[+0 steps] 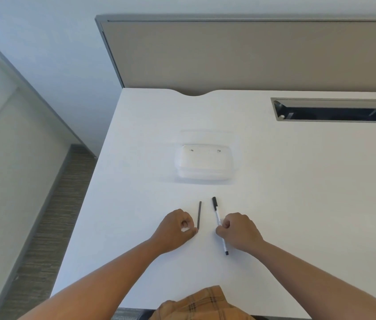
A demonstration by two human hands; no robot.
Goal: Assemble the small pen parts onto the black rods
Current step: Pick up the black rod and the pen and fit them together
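A thin black rod (199, 214) lies on the white desk (298, 181), pointing away from me. My left hand (177, 228) rests curled beside it, thumb and forefinger pinched at the rod's near end. A white pen (216, 212) with a black cap and black tip lies a little to the right. My right hand (237, 230) is closed around the pen's middle, fist on the desk. No loose small parts are visible near the hands.
A clear plastic container (204, 163) sits farther back on the desk, with two tiny dark bits inside at its far edge. A grey cable slot (334, 110) is open at the back right. A partition panel (228, 54) stands behind. The desk's left edge drops to floor.
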